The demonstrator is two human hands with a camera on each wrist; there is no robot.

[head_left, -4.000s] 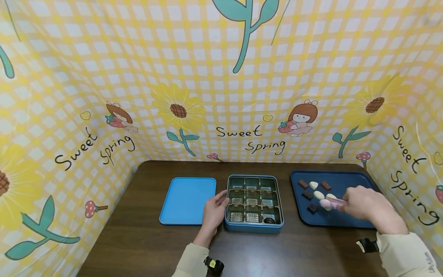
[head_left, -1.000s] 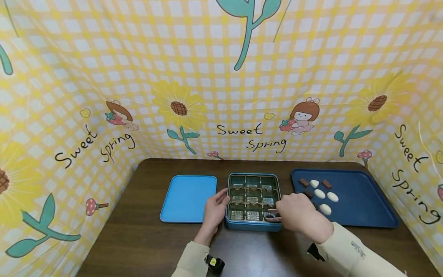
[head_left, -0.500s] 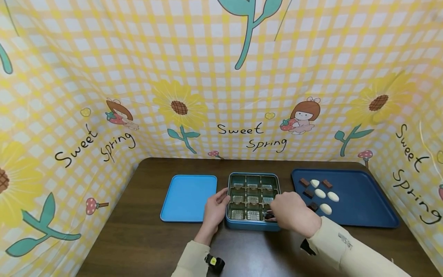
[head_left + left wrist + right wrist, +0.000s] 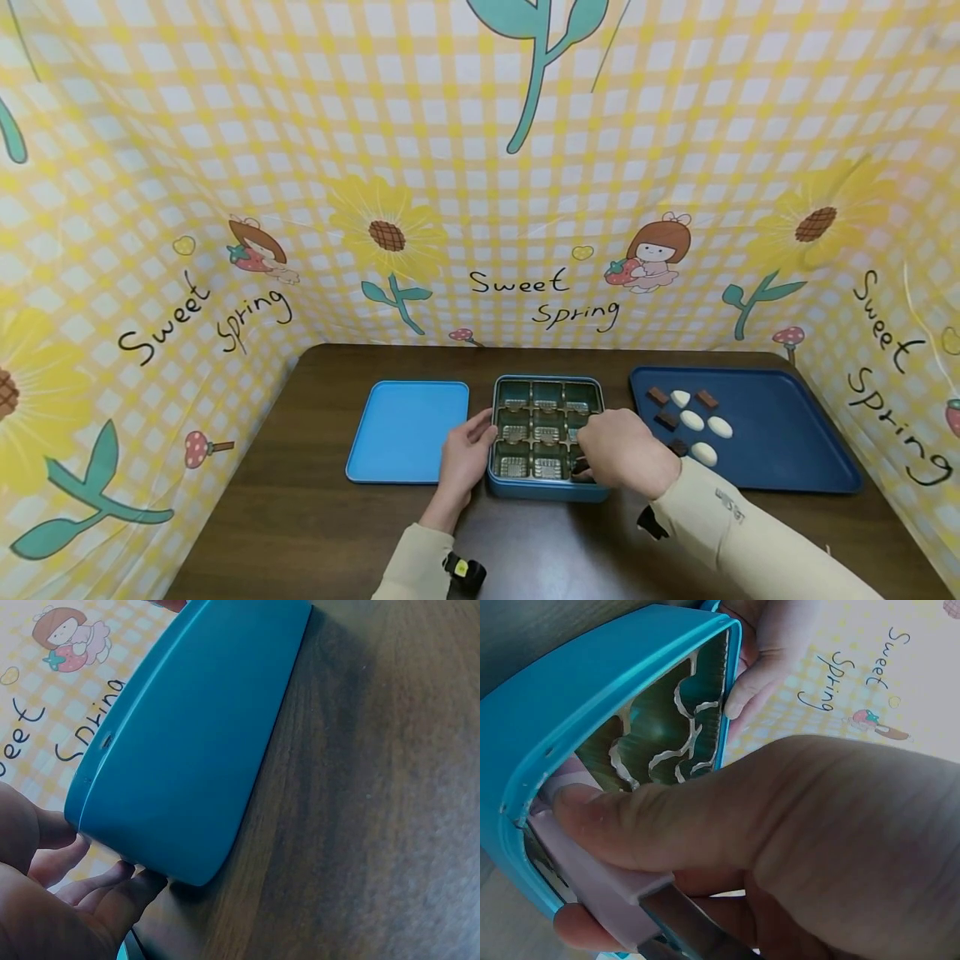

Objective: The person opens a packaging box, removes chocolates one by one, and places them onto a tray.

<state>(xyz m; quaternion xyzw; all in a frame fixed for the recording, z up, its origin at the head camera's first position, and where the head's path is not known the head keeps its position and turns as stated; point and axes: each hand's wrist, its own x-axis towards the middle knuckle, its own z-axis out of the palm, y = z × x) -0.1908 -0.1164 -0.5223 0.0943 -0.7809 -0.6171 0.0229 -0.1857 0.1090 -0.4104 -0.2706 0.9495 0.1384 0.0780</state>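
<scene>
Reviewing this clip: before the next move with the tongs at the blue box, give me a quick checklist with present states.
1. Left hand steadies the box at its left wall: ok.
2. Right hand grips the pink tongs: ok.
3. Tong tips inside the near-right compartment: ok, by the right wrist view.
4. Piece released and seated in its cup: cannot tell, the hand hides it.
5. Other compartments show only their paper cups: ok.
6. Pieces waiting on the dark blue tray: ok, white ovals and brown pieces remain.
</scene>
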